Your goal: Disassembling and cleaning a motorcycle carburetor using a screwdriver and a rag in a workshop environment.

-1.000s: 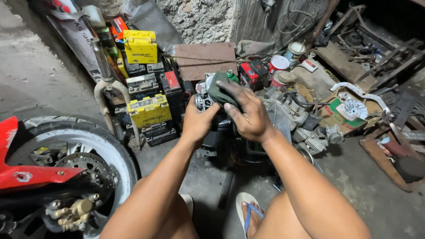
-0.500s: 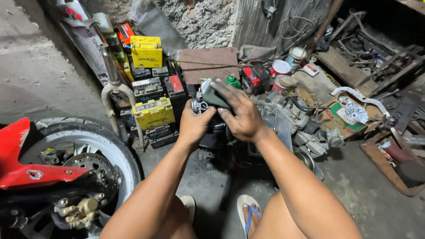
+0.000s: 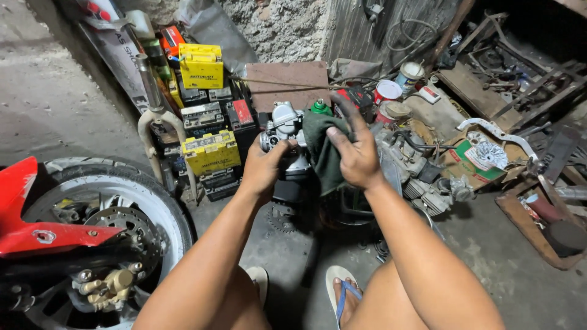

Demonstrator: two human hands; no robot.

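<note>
The carburetor point(image 3: 284, 131) sits mid-frame, gripped in the closed left hand point(image 3: 264, 168), while the right hand point(image 3: 356, 156) presses a dark green rag point(image 3: 321, 150) against it: seemingly a wiping step. Yellow batteries point(image 3: 211, 153) stack at nine o'clock. Turning it would expose uncleaned faces.

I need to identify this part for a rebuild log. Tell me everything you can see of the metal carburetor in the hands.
The carburetor is a small grey cast-metal body, dull and grimy, with a rounded silver cap on top and a round opening facing left. It is held upright in the air above the floor. The left hand grips it from below; the right hand presses a dark green rag against its right side.
</note>
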